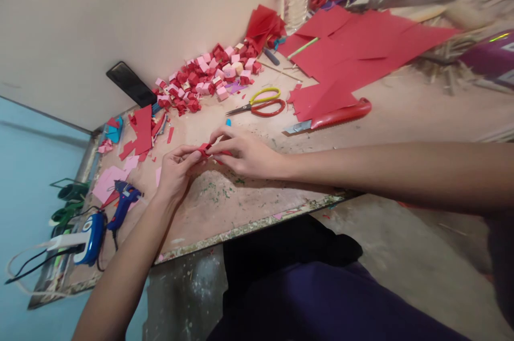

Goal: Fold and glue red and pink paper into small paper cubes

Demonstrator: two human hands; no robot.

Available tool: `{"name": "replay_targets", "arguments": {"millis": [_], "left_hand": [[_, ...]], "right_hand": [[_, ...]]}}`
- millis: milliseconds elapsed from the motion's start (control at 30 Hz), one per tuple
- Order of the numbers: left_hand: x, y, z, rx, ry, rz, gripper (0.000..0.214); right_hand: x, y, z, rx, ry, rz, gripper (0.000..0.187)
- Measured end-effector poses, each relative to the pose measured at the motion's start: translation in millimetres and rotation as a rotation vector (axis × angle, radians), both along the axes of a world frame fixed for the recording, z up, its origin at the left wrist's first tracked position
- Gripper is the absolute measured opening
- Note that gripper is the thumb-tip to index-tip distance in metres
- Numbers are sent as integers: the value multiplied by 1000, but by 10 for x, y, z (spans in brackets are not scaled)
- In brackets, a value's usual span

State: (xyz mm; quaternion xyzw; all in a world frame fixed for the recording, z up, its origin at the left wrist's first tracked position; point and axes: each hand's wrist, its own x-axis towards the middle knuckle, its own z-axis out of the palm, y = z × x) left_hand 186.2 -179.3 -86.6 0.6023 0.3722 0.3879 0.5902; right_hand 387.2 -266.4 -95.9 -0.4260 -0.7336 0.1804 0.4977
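Observation:
Between my two hands, over the front part of the table, is a small folded piece of red paper (204, 148). My left hand (179, 167) pinches it between thumb and forefinger. My right hand (251, 152) grips its other side with the fingertips, and a red strip (223, 153) shows under those fingers. Just beyond my hands lie scissors (257, 105) with one yellow and one red handle. To their right rests a red utility knife (337, 116) with its blade out. A tiny blue scrap (228, 122) sits near my right fingertips.
Small red and pink folded paper pieces (209, 76) are heaped against the wall. Large red sheets (361, 44) spread at the back right. A phone (130, 83) leans on the wall. At left are a blue glue gun (125, 202) and a blue power adapter (90, 239) with cables.

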Motion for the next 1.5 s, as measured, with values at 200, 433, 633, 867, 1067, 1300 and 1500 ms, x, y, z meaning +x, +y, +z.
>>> {"name": "replay_targets", "arguments": {"millis": [200,433,633,867,1067,1300,1500], "left_hand": [[7,-3,-20,18,-1,17,38],[12,-36,1,-48,-26,1,33],[1,-57,17,-64,-41,2,32],[-39,-39,14,-140,-88,-14,36],[3,-63,51,-149,-89,23,38],[45,-38,16,-47,-112,81,35],[32,-28,19,-68,-129,78,33]], "right_hand": [[-5,15,-1,-29,-12,-14,22],[-6,9,46,-113,22,19,21],[-22,25,37,-126,48,39,21],[-13,25,47,-142,59,37,22],[-11,42,33,-151,58,34,20],[5,36,25,-164,42,50,26],[13,24,42,-185,95,93,27]]}}
